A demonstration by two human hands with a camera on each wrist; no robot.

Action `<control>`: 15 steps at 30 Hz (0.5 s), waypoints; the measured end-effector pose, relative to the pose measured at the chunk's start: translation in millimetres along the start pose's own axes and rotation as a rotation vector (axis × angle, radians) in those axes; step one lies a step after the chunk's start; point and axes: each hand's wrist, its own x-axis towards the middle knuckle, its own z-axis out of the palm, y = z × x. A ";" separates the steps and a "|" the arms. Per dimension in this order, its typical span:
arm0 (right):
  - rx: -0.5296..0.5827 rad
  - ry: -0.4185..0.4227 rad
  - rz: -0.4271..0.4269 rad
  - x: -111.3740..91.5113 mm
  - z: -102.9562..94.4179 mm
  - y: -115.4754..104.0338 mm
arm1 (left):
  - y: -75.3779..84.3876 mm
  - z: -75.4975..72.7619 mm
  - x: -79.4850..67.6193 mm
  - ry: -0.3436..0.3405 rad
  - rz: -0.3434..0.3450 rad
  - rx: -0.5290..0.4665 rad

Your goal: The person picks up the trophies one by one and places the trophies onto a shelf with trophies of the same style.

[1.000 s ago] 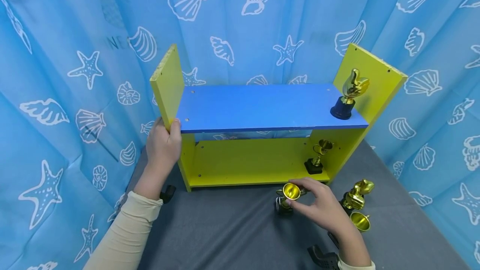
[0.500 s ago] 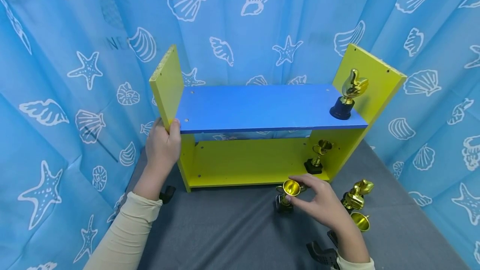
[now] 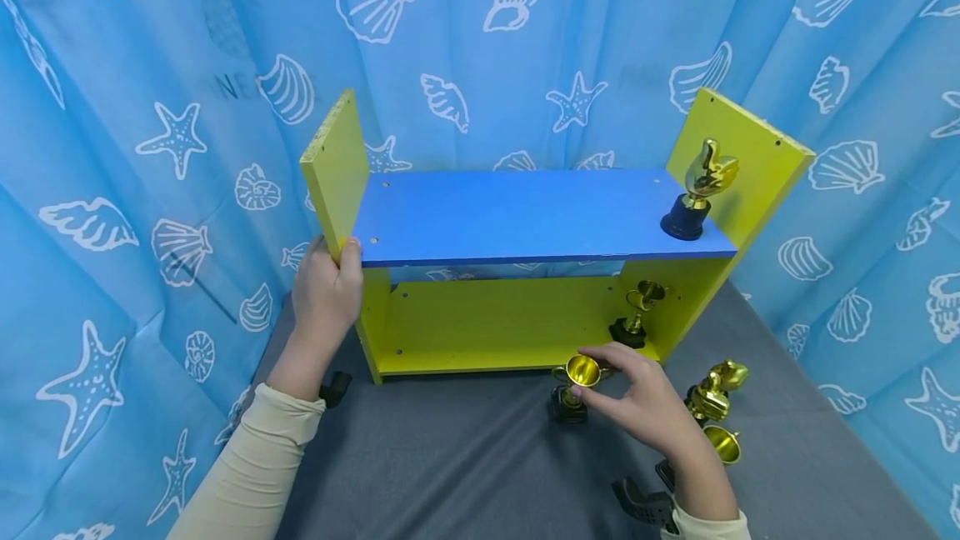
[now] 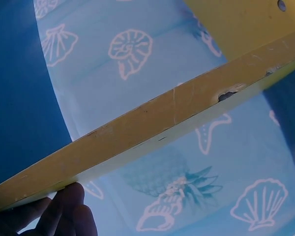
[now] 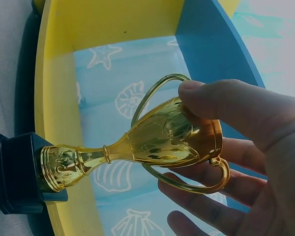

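Observation:
My right hand (image 3: 637, 398) pinches a gold trophy cup (image 5: 172, 132) by its bowl, thumb on one side and fingers on the other. The cup has two looped handles and a black base (image 5: 19, 172); it stands upright in front of the lower shelf in the head view. My left hand (image 3: 327, 286) grips the left side panel (image 3: 337, 165) of a yellow and blue shelf unit, thumb at the front edge by the blue shelf (image 3: 510, 215). In the left wrist view, fingertips (image 4: 71, 194) press the panel's outer face.
A gold thumb-shaped trophy (image 3: 705, 177) stands at the blue shelf's right end. Below it, another trophy cup (image 3: 637, 311) is on the yellow lower shelf (image 3: 487, 323). Right of my right hand, a gold figure trophy (image 3: 712, 394) and a cup (image 3: 722, 444) lie on the grey cloth (image 3: 450, 457).
The trophy cup and my right hand have risen very slightly toward the lower shelf. My left hand keeps its grip on the side panel.

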 end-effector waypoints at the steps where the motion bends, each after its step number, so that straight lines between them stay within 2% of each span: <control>1: 0.002 -0.001 0.000 0.2 0.1 0.1 | -0.2 0.1 -0.1 0.000 0.000 0.002; 15: 0.016 -0.004 0.014 8.5 0.8 -3.5 | -1.4 0.6 0.6 -0.003 -0.003 -0.001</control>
